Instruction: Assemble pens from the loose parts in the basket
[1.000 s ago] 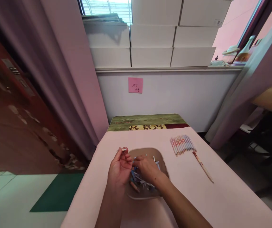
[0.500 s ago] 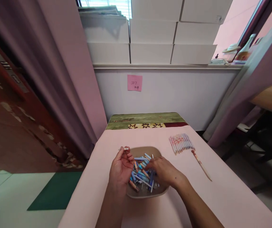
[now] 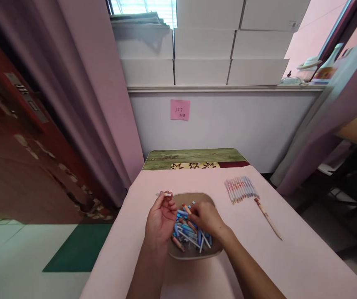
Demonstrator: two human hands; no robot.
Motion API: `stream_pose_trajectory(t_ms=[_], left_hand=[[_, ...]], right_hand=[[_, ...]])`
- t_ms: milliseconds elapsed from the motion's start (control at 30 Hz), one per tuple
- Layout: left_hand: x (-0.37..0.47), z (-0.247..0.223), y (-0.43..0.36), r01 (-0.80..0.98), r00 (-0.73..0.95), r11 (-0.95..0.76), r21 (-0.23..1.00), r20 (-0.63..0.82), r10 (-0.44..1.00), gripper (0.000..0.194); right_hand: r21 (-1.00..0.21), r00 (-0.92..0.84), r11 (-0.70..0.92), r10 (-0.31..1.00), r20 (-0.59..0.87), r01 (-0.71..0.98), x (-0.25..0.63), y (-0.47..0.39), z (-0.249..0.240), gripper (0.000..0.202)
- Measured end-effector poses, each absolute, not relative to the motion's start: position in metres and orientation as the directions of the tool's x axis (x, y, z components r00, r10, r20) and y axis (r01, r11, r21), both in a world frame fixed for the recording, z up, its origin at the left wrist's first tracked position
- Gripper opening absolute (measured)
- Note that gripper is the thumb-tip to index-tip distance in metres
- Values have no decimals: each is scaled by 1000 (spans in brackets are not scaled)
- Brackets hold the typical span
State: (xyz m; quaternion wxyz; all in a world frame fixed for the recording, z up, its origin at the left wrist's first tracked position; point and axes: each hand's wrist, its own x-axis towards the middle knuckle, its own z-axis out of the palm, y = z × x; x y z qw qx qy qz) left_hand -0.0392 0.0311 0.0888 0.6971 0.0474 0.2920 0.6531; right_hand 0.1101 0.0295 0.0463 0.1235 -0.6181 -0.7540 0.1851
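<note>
A grey-brown bin [image 3: 193,254] on the pink-covered table holds many blue, white and peach pen parts. My left hand [image 3: 162,214], palm up at the bin's left edge, pinches a small white pen part [image 3: 166,194] between thumb and forefinger. Over the bin's right side, my right hand [image 3: 205,216] has its fingertips closed on a peach pen part [image 3: 186,209]. To the right lies a row of slim pens [image 3: 241,189], side by side. Just below that row rests one longer peach pen [image 3: 268,219], slanting down to the right.
The pink tabletop [image 3: 128,249] reaches a green patterned strip [image 3: 197,154] at its far end. A pink note [image 3: 180,110] sticks to the wall behind. Curtains hang on both sides, and a red door [image 3: 19,166] stands at the left.
My right hand has shifted slightly left and up within the bin, and a peach pen part now shows at its fingertips. My left hand still pinches the white part. The camera view has shifted a little.
</note>
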Motion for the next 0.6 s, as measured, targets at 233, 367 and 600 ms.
stream_pose_trajectory(t_ms=[233,367,600], left_hand=[[-23,83,30,-872,68,236,429,-372,926,18],[-28,90,28,-837,20,226,498,-384,923,16],[-17,89,23,-834,180,330,443,-346,921,19]], right_hand=[[-928,-7,90,996,94,363,135,16,37,22],[-958,117,126,980,160,258,133,15,44,29],[-970,331,238,913,241,51,127,5,66,29]])
